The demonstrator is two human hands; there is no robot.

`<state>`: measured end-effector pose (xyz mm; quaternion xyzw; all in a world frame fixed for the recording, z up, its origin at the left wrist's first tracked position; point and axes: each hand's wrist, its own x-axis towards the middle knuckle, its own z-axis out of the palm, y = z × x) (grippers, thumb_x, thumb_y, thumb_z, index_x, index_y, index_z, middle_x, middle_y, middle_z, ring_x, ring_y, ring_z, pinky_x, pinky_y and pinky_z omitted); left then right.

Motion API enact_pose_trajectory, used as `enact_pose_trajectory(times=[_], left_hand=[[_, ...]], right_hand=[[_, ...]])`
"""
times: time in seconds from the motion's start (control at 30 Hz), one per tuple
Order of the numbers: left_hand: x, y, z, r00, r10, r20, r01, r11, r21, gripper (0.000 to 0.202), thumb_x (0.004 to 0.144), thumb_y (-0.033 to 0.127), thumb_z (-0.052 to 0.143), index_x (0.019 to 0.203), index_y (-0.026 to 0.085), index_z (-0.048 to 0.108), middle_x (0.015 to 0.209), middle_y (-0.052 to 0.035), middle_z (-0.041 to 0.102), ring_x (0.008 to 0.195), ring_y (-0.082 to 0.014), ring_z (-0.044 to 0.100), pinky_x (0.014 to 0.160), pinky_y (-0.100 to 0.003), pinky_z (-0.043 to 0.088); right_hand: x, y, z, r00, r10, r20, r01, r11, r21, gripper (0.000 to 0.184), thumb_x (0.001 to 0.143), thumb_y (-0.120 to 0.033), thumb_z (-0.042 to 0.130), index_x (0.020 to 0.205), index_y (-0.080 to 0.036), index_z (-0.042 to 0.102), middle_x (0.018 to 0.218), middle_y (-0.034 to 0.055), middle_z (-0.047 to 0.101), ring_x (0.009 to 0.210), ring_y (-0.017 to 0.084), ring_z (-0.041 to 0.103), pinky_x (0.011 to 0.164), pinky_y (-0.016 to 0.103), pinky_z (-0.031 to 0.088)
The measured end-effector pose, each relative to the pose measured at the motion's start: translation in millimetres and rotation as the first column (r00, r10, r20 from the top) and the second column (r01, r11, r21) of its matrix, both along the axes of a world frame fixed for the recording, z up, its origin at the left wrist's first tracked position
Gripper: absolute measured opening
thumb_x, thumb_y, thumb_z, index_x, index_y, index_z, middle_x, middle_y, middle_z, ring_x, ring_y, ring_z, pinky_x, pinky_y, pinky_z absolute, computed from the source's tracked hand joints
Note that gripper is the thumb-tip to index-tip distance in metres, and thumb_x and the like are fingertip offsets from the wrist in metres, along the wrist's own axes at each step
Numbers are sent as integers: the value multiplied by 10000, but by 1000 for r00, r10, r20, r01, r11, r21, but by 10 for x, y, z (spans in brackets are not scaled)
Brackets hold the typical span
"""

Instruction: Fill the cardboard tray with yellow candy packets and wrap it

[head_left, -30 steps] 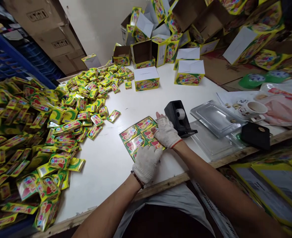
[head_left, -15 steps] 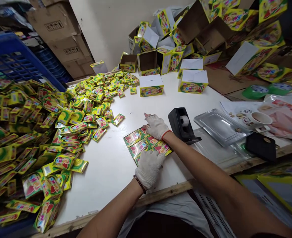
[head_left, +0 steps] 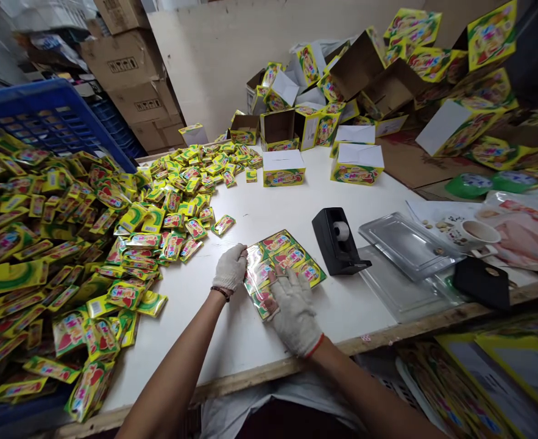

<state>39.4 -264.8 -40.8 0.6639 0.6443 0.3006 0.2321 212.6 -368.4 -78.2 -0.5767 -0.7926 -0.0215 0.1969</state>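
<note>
On the white table [head_left: 168, 329] lies a flat, glossy square of packs [head_left: 289, 241], with bright fruit print on green and yellow panels. My left hand [head_left: 231, 268], in a white knit glove, is closed at its left corner, with the fingertips partly hidden. Across its near part rests my right hand [head_left: 296, 314], gloved too, fingers spread out over the print. Bare fingertips show on the right glove. To the right of the square stands a black tape dispenser [head_left: 339, 244] with a roll in it.
Small yellow-green packs [head_left: 127, 244] heap up at left beside a blue crate [head_left: 53, 116]. Two closed boxes [head_left: 283, 174] stand at the back, with open cartons [head_left: 364, 67] piled behind. At right are clear plastic trays [head_left: 410, 244], a cup [head_left: 474, 235] and a black wallet-like item [head_left: 481, 280].
My left hand has moved from the square's near edge to its left corner and closed there. My right hand has drawn back from the far side to the near part. The view shifted slightly.
</note>
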Motion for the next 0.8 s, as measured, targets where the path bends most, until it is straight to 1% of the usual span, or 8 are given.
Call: enact_pose_trajectory(times=[0.07, 0.17, 0.27, 0.33, 0.47, 0.57, 0.7, 0.8], left_hand=[[-83, -134, -35, 998, 40, 42, -38, 998, -42, 198, 909, 242, 469, 936, 209, 662, 877, -44, 715, 853, -203, 647, 777, -319, 498], [-91, -534, -71, 992, 66, 109, -54, 993, -109, 192, 908, 286, 489, 986, 192, 638, 820, -17, 693, 765, -173, 645, 699, -284, 500], [-15, -807, -83, 984, 61, 169, -31, 984, -176, 275, 869, 308, 568, 1103, 173, 614, 770, 8, 679, 700, -159, 654, 649, -268, 503], [33, -771, -81, 979, 77, 190, -38, 979, -199, 388, 858, 329, 599, 1202, 152, 578, 809, -4, 689, 702, -161, 666, 646, -273, 507], [66, -348, -83, 975, 103, 199, -62, 977, -204, 429, 878, 344, 597, 1243, 121, 567, 829, -31, 686, 759, -186, 672, 687, -297, 508], [64, -148, -121, 974, 92, 208, -50, 978, -201, 377, 907, 306, 556, 1242, 135, 575, 778, -11, 659, 707, -172, 653, 672, -290, 508], [11, -357, -149, 973, 30, 228, 3, 990, -141, 298, 905, 237, 547, 1189, 184, 619, 1135, -81, 668, 901, -168, 669, 831, -313, 533], [-87, -729, -101, 969, -78, 235, 106, 989, -107, 92, 772, 193, 708, 863, 208, 698, 1271, -55, 641, 1122, -201, 618, 1035, -321, 455]], right_hand=[[133, 239, 70, 999, 49, -14, -50, 996, -71, 514, 989, -356, 420, 1432, -146, 573, 1497, 153, 514, 1407, 364, 422, 1176, 574, 259], [451, 656, 229, 989, 146, 28, -140, 979, -151, 514, 967, -377, 480, 1399, -129, 602, 1467, 159, 546, 1384, 362, 455, 1172, 561, 287], [610, 860, 331, 958, 253, 131, -229, 958, -173, 579, 959, -428, 513, 1428, -92, 565, 1467, 200, 535, 1392, 382, 439, 1163, 567, 296], [579, 848, 345, 945, 250, 213, -217, 962, -167, 586, 966, -441, 505, 1434, -93, 559, 1463, 226, 529, 1392, 412, 431, 1142, 595, 301], [458, 643, 333, 941, 172, 293, -139, 982, -130, 619, 951, -481, 535, 1444, -107, 551, 1467, 260, 508, 1398, 446, 408, 1120, 634, 287], [495, 460, 360, 918, 287, 272, -250, 954, -162, 726, 867, -566, 642, 1453, -147, 549, 1469, 250, 510, 1394, 451, 408, 1137, 643, 248], [585, 315, 381, 869, 432, 241, -388, 897, -209, 759, 789, -521, 750, 1450, -201, 560, 1495, 232, 488, 1392, 459, 411, 1168, 649, 181], [580, 310, 338, 869, 423, 258, -375, 902, -216, 700, 789, -334, 770, 1448, -219, 564, 1472, 217, 521, 1391, 454, 419, 1181, 637, 167]])
